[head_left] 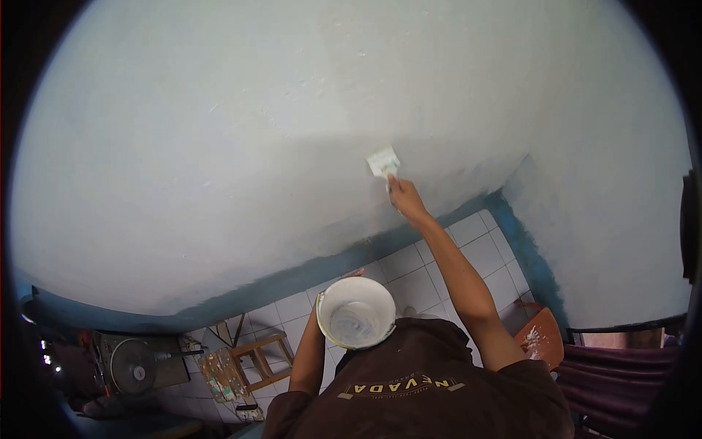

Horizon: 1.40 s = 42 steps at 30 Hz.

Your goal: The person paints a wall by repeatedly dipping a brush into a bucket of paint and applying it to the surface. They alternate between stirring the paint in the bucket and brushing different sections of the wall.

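My right hand point(406, 197) is wrapped round the handle of a wide flat paintbrush point(383, 159). White paint coats the brush, and its bristles are at the pale wall point(256, 175). Close to my body, my left hand point(357, 273) holds a white paint bucket point(373, 293) from the far side and underneath. Only a few of its fingertips show past the rim; the bucket hides the others. Inside the bucket, whitish paint point(354, 322) smears the bottom and walls.
A blue band point(292, 276) runs along the wall's foot above the white floor tiles point(413, 285). At lower left are a fan point(133, 368) and a paint-spattered wooden stool point(248, 366). An orange plastic chair point(547, 338) with white splashes and purple cloth point(621, 380) are at right.
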Tool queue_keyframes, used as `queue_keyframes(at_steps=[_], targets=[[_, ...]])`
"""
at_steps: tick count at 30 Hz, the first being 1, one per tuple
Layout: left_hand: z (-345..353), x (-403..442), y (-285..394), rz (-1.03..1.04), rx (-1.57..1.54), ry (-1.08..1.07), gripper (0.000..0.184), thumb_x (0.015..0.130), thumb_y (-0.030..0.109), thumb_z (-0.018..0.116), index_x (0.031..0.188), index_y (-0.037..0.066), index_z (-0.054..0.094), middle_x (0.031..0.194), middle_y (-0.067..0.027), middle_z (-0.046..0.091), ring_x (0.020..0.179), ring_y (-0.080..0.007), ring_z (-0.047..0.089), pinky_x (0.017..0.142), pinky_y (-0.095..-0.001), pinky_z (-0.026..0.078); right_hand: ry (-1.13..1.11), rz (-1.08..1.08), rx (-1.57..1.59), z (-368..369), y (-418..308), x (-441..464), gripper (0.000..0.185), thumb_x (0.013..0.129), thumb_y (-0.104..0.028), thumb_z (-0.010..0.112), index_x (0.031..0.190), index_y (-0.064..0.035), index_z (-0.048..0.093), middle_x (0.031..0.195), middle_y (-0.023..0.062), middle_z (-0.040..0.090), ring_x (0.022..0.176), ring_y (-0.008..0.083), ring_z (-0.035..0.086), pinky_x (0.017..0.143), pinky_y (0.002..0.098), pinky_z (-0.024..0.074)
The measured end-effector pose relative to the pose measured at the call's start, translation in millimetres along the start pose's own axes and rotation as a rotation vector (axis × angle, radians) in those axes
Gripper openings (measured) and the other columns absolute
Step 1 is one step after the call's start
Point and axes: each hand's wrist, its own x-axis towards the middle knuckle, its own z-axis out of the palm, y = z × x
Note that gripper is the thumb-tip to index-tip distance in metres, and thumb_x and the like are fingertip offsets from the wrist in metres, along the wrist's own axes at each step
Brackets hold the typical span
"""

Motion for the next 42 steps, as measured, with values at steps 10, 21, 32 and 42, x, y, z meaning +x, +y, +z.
queue_keyframes(at_steps=[10, 21, 32, 42], targets=[[-28, 17, -1, -0.061, 0.272, -0.202, 0.055, 0.104, 0.027, 0.054, 0.154, 0.006, 0.041, 0.163, -0.0061, 0.035, 0.147, -0.0171, 0.037, 0.119, -0.0357, 0.033, -0.193, -0.135, 0.184, -15, -185, -7, 0.035, 0.108, -0.032, 0.048, 0.086, -0.0061, 0.057, 0.063, -0.0047, 0.045, 0.050, 0.0064, 0.039, 0.043, 0.0240, 0.0296], [-6, 25, 15, -0.115, 0.333, -0.070, 0.047, 0.097, 0.014, 0.066, 0.141, 0.003, 0.058, 0.131, -0.0061, 0.068, 0.100, -0.0130, 0.069, 0.092, -0.0340, 0.056, 0.185, -0.301, -0.203, 26, -16, 28, 0.052, 0.108, -0.046, 0.042, 0.083, -0.0023, 0.056, 0.071, 0.0101, 0.051, 0.067, 0.0239, 0.049, 0.065, 0.0396, 0.0422], [34, 3, 38, -0.479, 0.072, 0.051, 0.031, 0.094, 0.042, 0.073, 0.085, 0.013, 0.073, 0.075, -0.0002, 0.070, 0.063, -0.0128, 0.065, 0.063, -0.0313, 0.056, 0.130, -0.103, -0.203, 17, -68, 23, 0.045, 0.104, -0.037, 0.053, 0.086, 0.0014, 0.064, 0.065, 0.0053, 0.056, 0.057, 0.0151, 0.053, 0.055, 0.0349, 0.0422], [42, -11, 31, -0.357, 0.078, 0.240, 0.027, 0.093, 0.039, 0.074, 0.087, 0.013, 0.074, 0.076, -0.0001, 0.071, 0.064, -0.0126, 0.066, 0.062, -0.0319, 0.056, 0.274, -0.551, -0.229, 42, -72, 37, 0.042, 0.107, -0.035, 0.046, 0.089, 0.0017, 0.059, 0.078, 0.0272, 0.062, 0.080, 0.0512, 0.061, 0.069, 0.0549, 0.0463]])
